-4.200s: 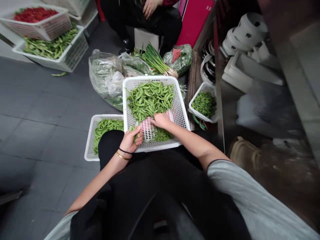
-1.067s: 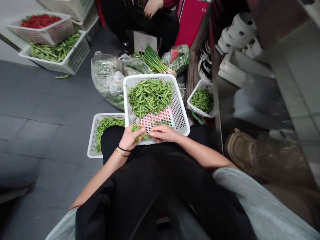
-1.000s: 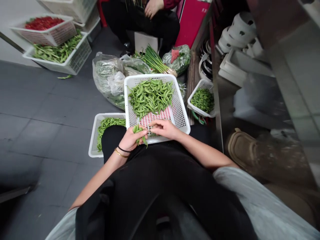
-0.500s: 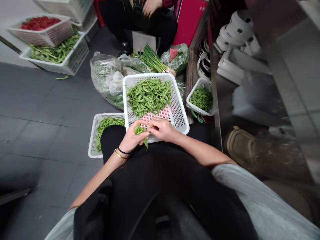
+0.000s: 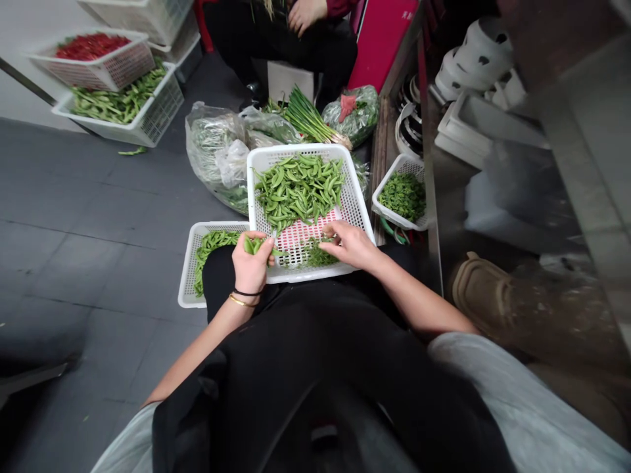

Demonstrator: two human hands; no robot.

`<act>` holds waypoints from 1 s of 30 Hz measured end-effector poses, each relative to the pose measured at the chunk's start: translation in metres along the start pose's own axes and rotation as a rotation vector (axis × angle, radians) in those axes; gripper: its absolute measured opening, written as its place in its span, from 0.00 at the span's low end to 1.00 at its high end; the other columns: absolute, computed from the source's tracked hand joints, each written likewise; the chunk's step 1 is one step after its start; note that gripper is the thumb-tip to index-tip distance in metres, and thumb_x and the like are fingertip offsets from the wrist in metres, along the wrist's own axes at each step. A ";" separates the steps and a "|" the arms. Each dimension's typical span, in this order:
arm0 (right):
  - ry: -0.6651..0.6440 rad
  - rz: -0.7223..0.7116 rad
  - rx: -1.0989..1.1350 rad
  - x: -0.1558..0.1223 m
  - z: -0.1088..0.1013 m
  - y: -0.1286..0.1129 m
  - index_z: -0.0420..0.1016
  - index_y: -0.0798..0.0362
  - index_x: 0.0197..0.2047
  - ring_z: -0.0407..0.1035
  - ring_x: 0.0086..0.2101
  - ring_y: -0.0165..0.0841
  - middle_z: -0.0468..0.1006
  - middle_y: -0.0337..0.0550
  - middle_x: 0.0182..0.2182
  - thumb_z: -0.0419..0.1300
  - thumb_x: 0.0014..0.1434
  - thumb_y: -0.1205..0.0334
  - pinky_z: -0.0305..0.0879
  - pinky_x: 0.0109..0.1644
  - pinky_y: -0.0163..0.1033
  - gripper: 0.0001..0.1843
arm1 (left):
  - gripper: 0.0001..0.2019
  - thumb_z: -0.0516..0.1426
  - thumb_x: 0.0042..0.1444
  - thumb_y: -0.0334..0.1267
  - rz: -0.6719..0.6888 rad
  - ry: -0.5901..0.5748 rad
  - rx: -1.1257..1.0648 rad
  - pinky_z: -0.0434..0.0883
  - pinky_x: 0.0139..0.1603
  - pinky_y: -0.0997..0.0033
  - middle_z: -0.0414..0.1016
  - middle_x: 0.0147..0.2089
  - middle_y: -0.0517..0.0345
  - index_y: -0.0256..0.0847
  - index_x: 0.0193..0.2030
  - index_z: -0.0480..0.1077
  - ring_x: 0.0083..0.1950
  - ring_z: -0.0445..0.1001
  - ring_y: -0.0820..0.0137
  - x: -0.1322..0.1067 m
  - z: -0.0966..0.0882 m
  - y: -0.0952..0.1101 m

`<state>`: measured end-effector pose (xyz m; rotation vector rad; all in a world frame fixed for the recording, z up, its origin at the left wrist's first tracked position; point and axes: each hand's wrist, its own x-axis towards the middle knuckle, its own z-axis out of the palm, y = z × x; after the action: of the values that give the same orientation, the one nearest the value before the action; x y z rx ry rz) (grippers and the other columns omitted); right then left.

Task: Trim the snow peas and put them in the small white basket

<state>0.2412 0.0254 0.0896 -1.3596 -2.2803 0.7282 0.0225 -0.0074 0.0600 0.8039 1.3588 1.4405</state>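
Grey tiled floor (image 5: 89, 217) of a kitchen prep area, steel counter front along the right edge of the head view; the person sits low with a white perforated basket (image 5: 359, 210) propped on the lap.

Head view. The basket holds a heap of untrimmed snap pea pods (image 5: 298, 187) piled toward its far edge; the near half is mostly bare, red mesh showing through, with a small clump of pulled strings and tips (image 5: 319, 255) at the near right corner. Left hand (image 5: 252, 263) is at the near left corner of the basket, fingers curled around a small bunch of pods (image 5: 254, 244). Right hand (image 5: 351, 242) lies over the near right part of the basket beside the trimmings, fingers loosely bent; whether it pinches anything, cannot tell.

A second white basket (image 5: 190, 289) sits on the floor by the left knee, partly filled with pods (image 5: 210, 246), seemingly the finished ones. A small basket of green scraps (image 5: 404, 195) stands to the right by the counter.

Judgement: roughly midway. A good portion looks done, but the larger heap is left.

Beyond: plastic bags of greens (image 5: 217, 151), scallions (image 5: 308, 118), stacked baskets of long beans (image 5: 121, 102) and red chillies (image 5: 91, 46), and another person's hand (image 5: 305, 13) at the top edge.
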 end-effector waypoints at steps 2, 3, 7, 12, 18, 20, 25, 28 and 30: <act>-0.106 -0.074 0.027 0.005 0.009 -0.011 0.68 0.54 0.50 0.66 0.31 0.29 0.74 0.45 0.40 0.58 0.57 0.54 0.59 0.36 0.35 0.19 | 0.13 0.65 0.46 0.38 0.053 -0.054 0.088 0.62 0.19 0.78 0.69 0.24 0.65 0.41 0.36 0.66 0.18 0.64 0.79 -0.006 0.003 0.003; -0.162 -0.127 0.019 0.008 0.014 -0.017 0.69 0.54 0.49 0.66 0.32 0.29 0.74 0.45 0.40 0.56 0.59 0.54 0.58 0.36 0.34 0.17 | 0.13 0.65 0.46 0.38 0.083 -0.071 0.134 0.62 0.20 0.78 0.68 0.24 0.65 0.41 0.36 0.67 0.18 0.64 0.79 -0.009 0.004 0.005; -0.247 -0.255 -0.031 0.018 0.029 -0.026 0.72 0.55 0.31 0.64 0.30 0.29 0.73 0.40 0.28 0.49 0.64 0.59 0.55 0.35 0.33 0.16 | 0.11 0.65 0.46 0.37 0.145 -0.130 0.293 0.63 0.22 0.79 0.68 0.23 0.64 0.40 0.35 0.70 0.20 0.64 0.79 -0.013 -0.003 0.011; -0.202 -0.365 -0.027 0.020 0.027 -0.019 0.71 0.55 0.28 0.63 0.28 0.28 0.72 0.39 0.26 0.47 0.65 0.59 0.53 0.34 0.32 0.18 | 0.11 0.65 0.45 0.39 -0.135 -0.595 0.356 0.63 0.18 0.79 0.70 0.21 0.61 0.37 0.31 0.70 0.18 0.66 0.77 -0.007 -0.014 0.010; -0.125 -0.345 -0.217 0.023 0.037 -0.024 0.72 0.56 0.35 0.66 0.32 0.31 0.76 0.45 0.32 0.44 0.66 0.57 0.53 0.33 0.34 0.19 | 0.13 0.65 0.44 0.39 -0.373 -0.662 0.094 0.60 0.14 0.81 0.72 0.20 0.60 0.36 0.30 0.66 0.15 0.64 0.78 -0.001 -0.007 0.003; -0.154 -0.263 -0.254 0.025 0.035 -0.016 0.73 0.56 0.37 0.68 0.34 0.31 0.76 0.47 0.34 0.42 0.67 0.57 0.55 0.35 0.34 0.20 | 0.13 0.64 0.45 0.39 -0.385 -0.444 -0.058 0.58 0.13 0.80 0.73 0.20 0.59 0.37 0.30 0.64 0.14 0.63 0.78 0.007 -0.010 0.002; -0.627 -0.058 -0.364 0.055 0.040 0.023 0.73 0.52 0.42 0.71 0.39 0.36 0.78 0.46 0.39 0.56 0.59 0.53 0.60 0.38 0.35 0.14 | 0.10 0.62 0.43 0.35 -0.367 -0.204 -0.298 0.58 0.13 0.79 0.73 0.22 0.56 0.35 0.25 0.63 0.18 0.66 0.76 0.032 -0.029 0.000; -0.496 0.074 -0.458 0.094 0.067 0.038 0.70 0.55 0.48 0.71 0.43 0.41 0.76 0.52 0.45 0.51 0.62 0.53 0.63 0.41 0.40 0.18 | 0.08 0.61 0.43 0.33 -0.437 -0.284 -0.309 0.58 0.13 0.79 0.73 0.22 0.56 0.33 0.30 0.68 0.17 0.66 0.75 0.036 -0.033 -0.003; -0.391 0.126 -0.453 0.120 0.089 0.042 0.67 0.57 0.51 0.70 0.45 0.41 0.74 0.55 0.48 0.49 0.63 0.55 0.65 0.44 0.41 0.18 | 0.11 0.61 0.41 0.30 -0.468 -0.333 -0.307 0.58 0.13 0.79 0.75 0.25 0.54 0.33 0.35 0.70 0.19 0.68 0.73 0.034 -0.033 -0.006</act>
<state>0.1653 0.1277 0.0011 -1.6942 -2.8146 0.5744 -0.0174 0.0128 0.0441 0.4585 0.9594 1.0545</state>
